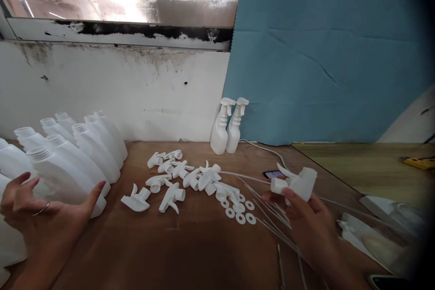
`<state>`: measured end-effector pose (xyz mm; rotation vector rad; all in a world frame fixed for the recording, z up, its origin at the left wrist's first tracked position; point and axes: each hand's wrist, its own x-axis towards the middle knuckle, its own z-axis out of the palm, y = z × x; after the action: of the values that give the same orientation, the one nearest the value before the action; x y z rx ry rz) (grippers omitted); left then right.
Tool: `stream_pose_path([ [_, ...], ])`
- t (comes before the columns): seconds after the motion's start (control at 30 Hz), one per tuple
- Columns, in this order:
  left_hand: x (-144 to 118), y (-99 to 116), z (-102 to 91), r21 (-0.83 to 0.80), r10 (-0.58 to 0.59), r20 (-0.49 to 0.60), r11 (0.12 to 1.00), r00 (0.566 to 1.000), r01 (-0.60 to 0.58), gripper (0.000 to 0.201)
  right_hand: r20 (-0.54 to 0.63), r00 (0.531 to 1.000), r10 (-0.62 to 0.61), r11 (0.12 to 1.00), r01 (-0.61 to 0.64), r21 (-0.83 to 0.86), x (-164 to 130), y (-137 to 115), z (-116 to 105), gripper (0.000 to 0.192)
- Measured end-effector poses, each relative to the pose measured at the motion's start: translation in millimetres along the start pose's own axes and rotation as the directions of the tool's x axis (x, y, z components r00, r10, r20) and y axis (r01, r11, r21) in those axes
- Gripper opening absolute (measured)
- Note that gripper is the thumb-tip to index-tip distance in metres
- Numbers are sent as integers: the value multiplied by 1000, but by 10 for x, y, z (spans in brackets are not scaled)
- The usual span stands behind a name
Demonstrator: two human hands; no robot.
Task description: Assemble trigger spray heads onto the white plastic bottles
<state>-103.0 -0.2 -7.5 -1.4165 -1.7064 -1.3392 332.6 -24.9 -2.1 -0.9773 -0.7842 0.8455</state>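
White trigger sprayer head (297,183) gripped in right hand (311,224); left hand (44,217) open, cupping a capless bottle (64,176) on wooden table (190,244).

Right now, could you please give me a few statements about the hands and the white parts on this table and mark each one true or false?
1. The right hand holds a white spray trigger head. True.
2. The left hand holds a trigger head as well. False: it rests against an open white bottle at the near end of the row.
3. Two finished spray bottles stand upright against the wall. True.
4. The bottles in the row at the left all have trigger heads fitted. False: their threaded necks are open.
5. Loose trigger heads lie in a pile at the middle of the table, with small white rings beside them. True.
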Motion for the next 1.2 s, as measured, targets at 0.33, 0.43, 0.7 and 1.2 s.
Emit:
stream_pose_path([
  [0.33,-157,159,-44,18,-202,89,979,975,201,84,103,962,253,953,-266,145,40,-166,20,21],
  [0.43,-159,358,-144,-20,53,-11,998,999,-53,86,97,947,306,917,-321,238,64,-164,12,23],
  [0.7,-282,547,-142,-478,736,221,654,640,-587,78,84,958,275,911,-288,295,100,-172,-45,20],
  [1.2,-331,503,-74,-470,666,372,736,647,-488,71,85,962,260,921,-274,278,131,-187,-99,12],
])
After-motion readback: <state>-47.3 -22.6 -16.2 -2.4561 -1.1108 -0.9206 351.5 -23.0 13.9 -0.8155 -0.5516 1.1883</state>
